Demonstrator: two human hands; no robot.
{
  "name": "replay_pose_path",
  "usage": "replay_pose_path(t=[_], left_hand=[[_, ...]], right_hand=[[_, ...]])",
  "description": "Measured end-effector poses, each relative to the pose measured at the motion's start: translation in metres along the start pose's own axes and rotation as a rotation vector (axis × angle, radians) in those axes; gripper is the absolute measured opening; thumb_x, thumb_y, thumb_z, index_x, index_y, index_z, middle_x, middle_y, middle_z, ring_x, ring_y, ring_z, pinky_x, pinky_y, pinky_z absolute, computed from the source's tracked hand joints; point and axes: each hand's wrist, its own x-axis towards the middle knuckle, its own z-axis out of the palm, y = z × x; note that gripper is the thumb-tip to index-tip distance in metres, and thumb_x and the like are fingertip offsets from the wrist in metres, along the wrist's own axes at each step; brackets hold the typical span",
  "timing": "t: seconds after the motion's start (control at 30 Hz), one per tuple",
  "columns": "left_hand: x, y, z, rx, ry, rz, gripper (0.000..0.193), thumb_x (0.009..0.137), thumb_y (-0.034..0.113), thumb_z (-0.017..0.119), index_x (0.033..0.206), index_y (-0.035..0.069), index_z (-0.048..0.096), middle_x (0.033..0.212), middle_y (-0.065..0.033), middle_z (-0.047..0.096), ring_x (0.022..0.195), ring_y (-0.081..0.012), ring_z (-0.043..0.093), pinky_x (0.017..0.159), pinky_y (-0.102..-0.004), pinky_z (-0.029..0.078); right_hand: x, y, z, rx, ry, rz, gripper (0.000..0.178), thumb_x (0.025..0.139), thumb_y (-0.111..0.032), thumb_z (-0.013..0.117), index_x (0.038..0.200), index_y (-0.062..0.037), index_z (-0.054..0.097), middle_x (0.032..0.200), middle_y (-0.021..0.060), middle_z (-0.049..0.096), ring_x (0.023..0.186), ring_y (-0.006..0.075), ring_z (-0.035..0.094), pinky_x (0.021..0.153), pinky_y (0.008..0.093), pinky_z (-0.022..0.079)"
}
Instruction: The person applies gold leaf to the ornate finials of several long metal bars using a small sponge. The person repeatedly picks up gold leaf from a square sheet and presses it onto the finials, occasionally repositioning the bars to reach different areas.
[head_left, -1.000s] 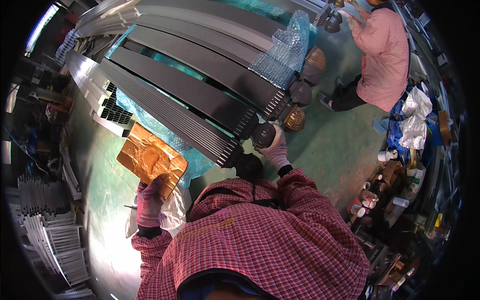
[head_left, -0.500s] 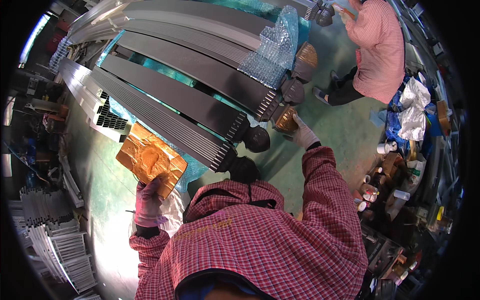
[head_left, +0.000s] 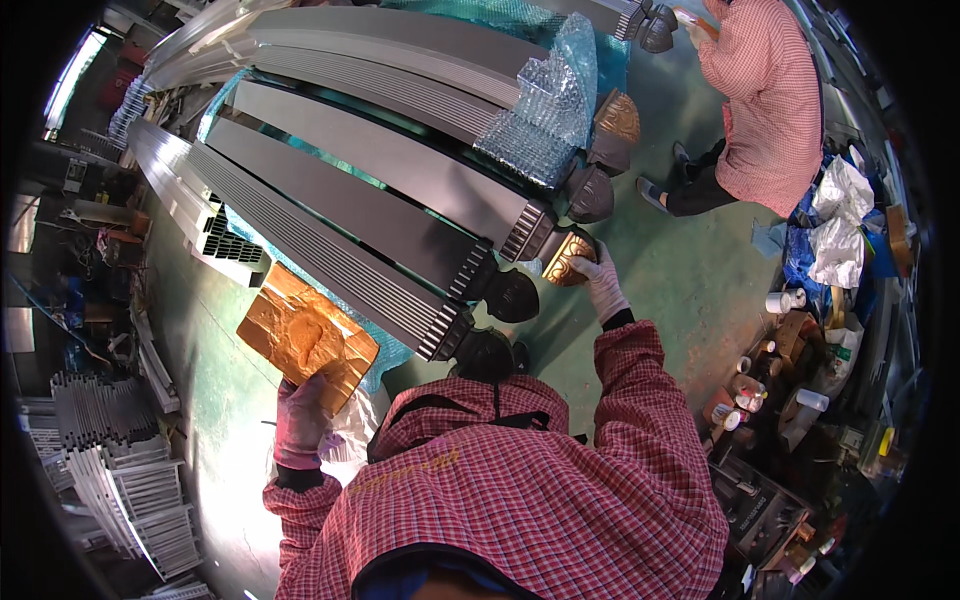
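Observation:
My left hand [head_left: 303, 418], in a stained pinkish glove, grips the near edge of a flat board [head_left: 310, 335] coated in gold paint, with a thick smear in its middle. My right hand [head_left: 600, 284], in a pale glove, has its fingers curled around the tip of a finial [head_left: 570, 258] at the end of a dark grey post [head_left: 390, 150]. Gold colour covers part of this finial's raised pattern. Whether anything small lies under the fingers is hidden. Nearer to me, two posts end in dark finials [head_left: 512, 296] without gold.
Bubble wrap [head_left: 550, 110] lies over farther posts, by another finial with gold [head_left: 616, 118]. At the upper right a co-worker in a checked smock [head_left: 765, 110] stands. Cans and jars [head_left: 785, 300] crowd the right side; stacked metal railings [head_left: 130, 490] stand at lower left.
The post under my right hand has turned, showing a lighter face and the finial's gold pattern. My right hand has shifted slightly down and left. My left hand still holds the board.

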Motion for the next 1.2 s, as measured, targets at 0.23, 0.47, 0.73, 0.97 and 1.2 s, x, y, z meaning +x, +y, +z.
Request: replay_pose_path(t=[0.23,0.47,0.73,0.97,1.2], left_hand=[[-0.001,0.002,0.005,0.027,0.030,-0.020,0.038,0.086,0.005,0.058,0.122,0.000,0.050,0.113,-0.0120,0.059,0.102,-0.0263,0.060,0.089,-0.0407,0.051],[-0.005,0.000,0.002,0.031,0.062,-0.038,0.041,0.085,0.005,0.059,0.124,0.000,0.048,0.115,-0.0126,0.058,0.101,-0.0272,0.060,0.088,-0.0417,0.051],[-0.005,0.000,0.015,0.067,0.027,-0.022,0.043,0.083,0.003,0.057,0.125,-0.002,0.046,0.115,-0.0132,0.058,0.101,-0.0263,0.060,0.088,-0.0380,0.051],[-0.002,-0.002,0.025,0.047,-0.034,-0.036,0.048,0.080,0.003,0.057,0.126,-0.002,0.046,0.116,-0.0132,0.057,0.104,-0.0258,0.059,0.091,-0.0386,0.049],[0.001,0.002,0.055,0.179,-0.161,-0.170,0.038,0.081,0.007,0.060,0.118,-0.001,0.053,0.101,-0.0076,0.063,0.070,-0.0123,0.060,0.051,-0.0198,0.048]], right_hand=[[-0.001,0.001,0.004,-0.083,0.037,-0.184,0.079,0.058,-0.015,0.085,0.124,-0.0037,0.043,0.111,0.0052,0.056,0.101,0.0174,0.055,0.089,0.0336,0.046],[0.006,0.007,0.000,-0.147,0.046,-0.257,0.084,0.052,-0.016,0.088,0.123,-0.0047,0.043,0.111,0.0045,0.055,0.100,0.0165,0.054,0.089,0.0329,0.046],[0.003,-0.016,0.014,-0.956,-0.014,-0.569,0.094,0.045,-0.017,0.087,0.124,-0.0089,0.037,0.116,0.0078,0.050,0.106,0.0188,0.052,0.092,0.0363,0.046],[-0.007,0.005,-0.003,-0.239,-0.060,-0.036,0.085,0.059,-0.020,0.083,0.128,-0.0042,0.037,0.120,0.0099,0.051,0.111,0.0188,0.049,0.100,0.0314,0.036],[-0.026,-0.040,0.043,-0.547,0.116,-0.355,0.048,0.073,-0.013,0.074,0.116,-0.0019,0.056,0.113,0.0098,0.058,0.104,0.0173,0.055,0.091,0.0308,0.044]])
